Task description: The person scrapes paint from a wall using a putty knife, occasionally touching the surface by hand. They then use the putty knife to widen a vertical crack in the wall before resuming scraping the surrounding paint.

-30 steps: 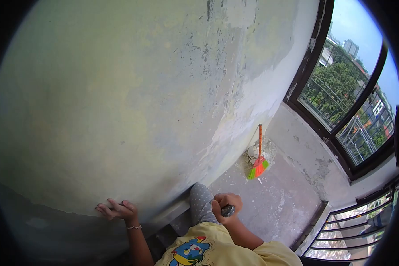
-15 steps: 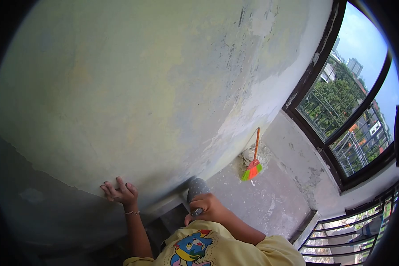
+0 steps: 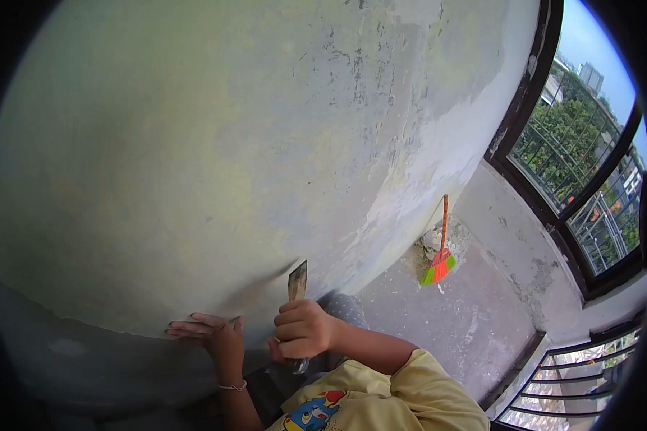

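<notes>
My right hand [image 3: 302, 330] is wrapped round the handle of a scraper [image 3: 298, 280], its flat worn blade pointing up and close to the wall. The handle's end sticks out below my fist. To the left, my left hand [image 3: 212, 334] lies against the wall [image 3: 172, 215] with fingers stretched out, near the ragged edge where pale plaster meets a darker grey band. The wall is patchy green and grey, with dark scuffs and flaking higher up on the right.
A broom [image 3: 440, 266] with orange and green bristles leans in the corner by broken plaster. Bare, speckled floor [image 3: 438, 337] spreads to my right. A dark-framed window [image 3: 575, 201] and a barred opening [image 3: 568, 388] are on the right side.
My right hand has risen from near my body, bringing the scraper's blade up by the wall. My left hand now lies flatter, its fingers pointing left. The view has shifted slightly.
</notes>
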The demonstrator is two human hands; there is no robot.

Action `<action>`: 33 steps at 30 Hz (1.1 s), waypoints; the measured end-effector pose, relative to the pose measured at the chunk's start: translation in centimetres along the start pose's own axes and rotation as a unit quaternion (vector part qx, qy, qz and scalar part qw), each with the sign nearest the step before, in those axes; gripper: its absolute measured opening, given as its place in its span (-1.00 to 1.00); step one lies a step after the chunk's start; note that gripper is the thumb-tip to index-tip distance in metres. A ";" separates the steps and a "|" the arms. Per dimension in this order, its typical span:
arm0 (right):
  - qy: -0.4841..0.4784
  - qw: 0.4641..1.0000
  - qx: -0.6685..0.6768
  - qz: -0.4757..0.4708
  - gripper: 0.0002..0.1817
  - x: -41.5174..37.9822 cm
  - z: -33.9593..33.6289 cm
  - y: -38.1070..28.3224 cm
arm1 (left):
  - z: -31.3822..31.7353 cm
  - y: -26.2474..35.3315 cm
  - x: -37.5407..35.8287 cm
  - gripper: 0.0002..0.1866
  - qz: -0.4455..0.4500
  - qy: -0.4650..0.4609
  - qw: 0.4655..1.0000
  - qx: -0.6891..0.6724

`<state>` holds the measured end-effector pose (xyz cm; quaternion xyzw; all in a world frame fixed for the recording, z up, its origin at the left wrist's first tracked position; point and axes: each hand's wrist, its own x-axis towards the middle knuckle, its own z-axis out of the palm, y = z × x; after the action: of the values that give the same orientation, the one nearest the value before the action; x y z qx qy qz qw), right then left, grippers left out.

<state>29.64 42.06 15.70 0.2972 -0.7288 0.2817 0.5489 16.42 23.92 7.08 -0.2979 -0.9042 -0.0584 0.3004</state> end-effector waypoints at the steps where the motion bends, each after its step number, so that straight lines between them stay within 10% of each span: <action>1: 0.015 1.000 0.001 0.004 -0.60 -1.4 -0.4 1.9 | -0.2 0.1 0.0 0.52 0.010 -0.002 1.000 0.012; 4: 0.040 0.988 -0.050 0.137 -0.63 -4.2 -1.2 3.9 | -0.5 0.3 0.5 0.57 0.007 -0.035 0.999 0.011; 9: 0.088 0.994 0.060 -0.023 -0.58 -1.5 -1.9 0.9 | -0.9 0.1 0.5 0.61 0.004 -0.061 0.998 0.033; 33: 0.016 0.999 0.036 0.027 -0.76 -4.8 -1.6 1.9 | -1.7 1.2 0.8 0.61 -0.001 -0.075 0.994 0.078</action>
<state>30.27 45.08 11.23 0.2920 -0.7173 0.3269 0.5417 17.43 24.81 8.86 -0.2765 -0.9262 0.0351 0.2537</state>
